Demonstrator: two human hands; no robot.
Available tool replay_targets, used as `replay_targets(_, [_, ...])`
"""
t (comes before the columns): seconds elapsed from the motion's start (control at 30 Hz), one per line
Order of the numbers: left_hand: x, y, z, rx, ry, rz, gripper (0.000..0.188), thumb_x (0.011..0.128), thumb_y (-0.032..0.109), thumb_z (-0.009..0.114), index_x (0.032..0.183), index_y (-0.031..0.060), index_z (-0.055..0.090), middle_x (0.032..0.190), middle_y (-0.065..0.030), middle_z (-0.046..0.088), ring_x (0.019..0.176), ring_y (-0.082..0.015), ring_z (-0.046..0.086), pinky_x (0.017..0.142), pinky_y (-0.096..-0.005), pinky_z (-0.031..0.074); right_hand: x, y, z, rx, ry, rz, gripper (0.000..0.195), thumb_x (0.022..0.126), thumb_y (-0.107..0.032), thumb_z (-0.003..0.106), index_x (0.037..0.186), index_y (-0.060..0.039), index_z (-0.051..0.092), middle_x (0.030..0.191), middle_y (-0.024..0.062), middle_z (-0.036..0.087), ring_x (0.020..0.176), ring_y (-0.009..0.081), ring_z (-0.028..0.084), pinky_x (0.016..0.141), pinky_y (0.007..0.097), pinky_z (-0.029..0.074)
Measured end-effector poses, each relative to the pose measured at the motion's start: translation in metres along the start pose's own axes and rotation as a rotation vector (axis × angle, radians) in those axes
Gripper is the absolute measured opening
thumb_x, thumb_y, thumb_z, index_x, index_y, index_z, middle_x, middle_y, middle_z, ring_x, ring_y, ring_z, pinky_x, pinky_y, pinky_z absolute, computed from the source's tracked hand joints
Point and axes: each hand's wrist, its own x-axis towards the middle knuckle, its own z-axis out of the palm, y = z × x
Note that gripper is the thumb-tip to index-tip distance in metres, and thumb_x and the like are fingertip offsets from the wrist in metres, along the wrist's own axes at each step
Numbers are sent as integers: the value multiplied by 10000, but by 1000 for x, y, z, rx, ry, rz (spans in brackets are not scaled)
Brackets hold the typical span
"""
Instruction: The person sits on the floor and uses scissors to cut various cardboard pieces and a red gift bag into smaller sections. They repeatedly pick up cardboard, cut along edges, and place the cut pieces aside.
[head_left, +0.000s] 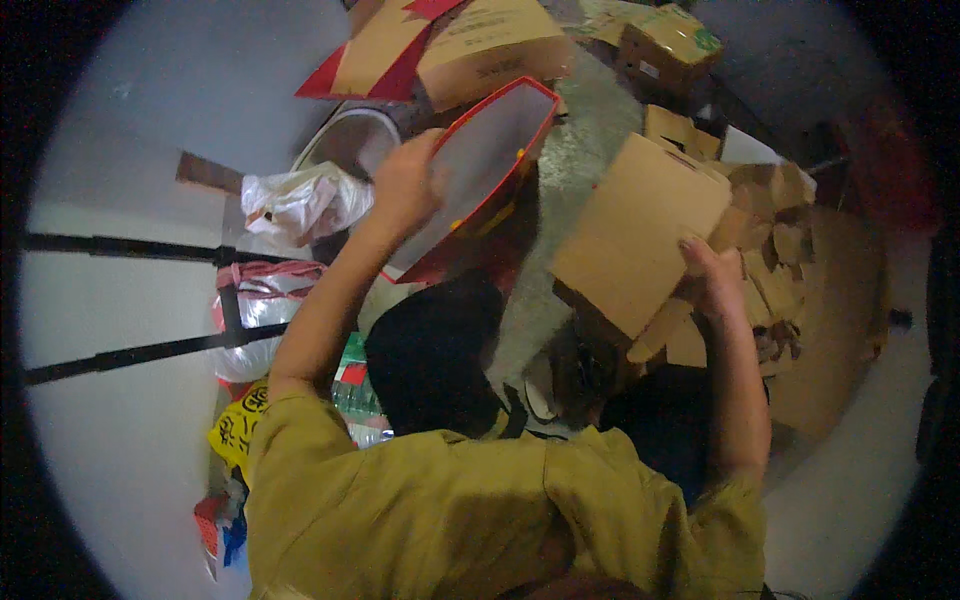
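Note:
In the head view my left hand (411, 180) grips the upper left rim of a red paper bag (495, 217), whose mouth is spread and whose pale inside shows. My right hand (716, 274) holds a flat piece of brown cardboard (641, 232) by its right edge, thumb on top. The cardboard is tilted above the grey floor, apart from the bag. Under and to the right of my right hand lies a heap of cardboard pieces (772, 285). Whether the bag holds anything near its bottom is hidden.
Cardboard boxes (499, 56) with red pieces stand at the top. A taped carton (667, 45) is farther right. On the left are a round bin (352, 139), a white plastic bag (304, 199), a black metal frame (232, 300) and a yellow bag (240, 427). A large cardboard sheet (847, 322) stands at right.

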Motion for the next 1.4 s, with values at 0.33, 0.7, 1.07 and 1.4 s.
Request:
replay_targets(0.33, [33, 184, 115, -760, -589, -178, 1340, 505, 578, 820, 1453, 30, 50, 1390, -298, 254, 1306, -426, 301, 1067, -447, 307, 16, -16, -6, -47, -50, -311, 341, 813, -297, 684, 965, 4, 630, 824, 59, 651, 710, 141, 601, 653, 308, 490])
replay_targets(0.7, [35, 243, 108, -632, -628, -97, 1321, 542, 414, 862, 1443, -22, 0, 1422, -261, 270, 1307, -364, 331, 1066, -435, 310, 5, -5, -41, -243, 46, -310, 281, 929, -206, 540, 1079, 29, 579, 925, 68, 625, 827, 152, 578, 748, 309, 474])
replay_targets(1.07, [48, 144, 85, -668, -242, -304, 579, 639, 69, 633, 1193, 5, 481, 1027, -121, 589, 919, -237, 588, 795, -350, 482, 31, 12, -43, -152, 76, -418, 369, 858, -272, 612, 1073, 25, 576, 937, 156, 655, 787, 250, 628, 723, 376, 491])
replay_targets(1.4, [51, 175, 63, -954, -174, -470, 244, 719, 54, 545, 952, -16, 564, 772, -80, 583, 680, -182, 581, 560, -318, 472, 37, -58, -190, -321, 157, -402, 451, 820, -158, 670, 1211, 1, 513, 1076, 99, 617, 912, 162, 598, 773, 295, 493])
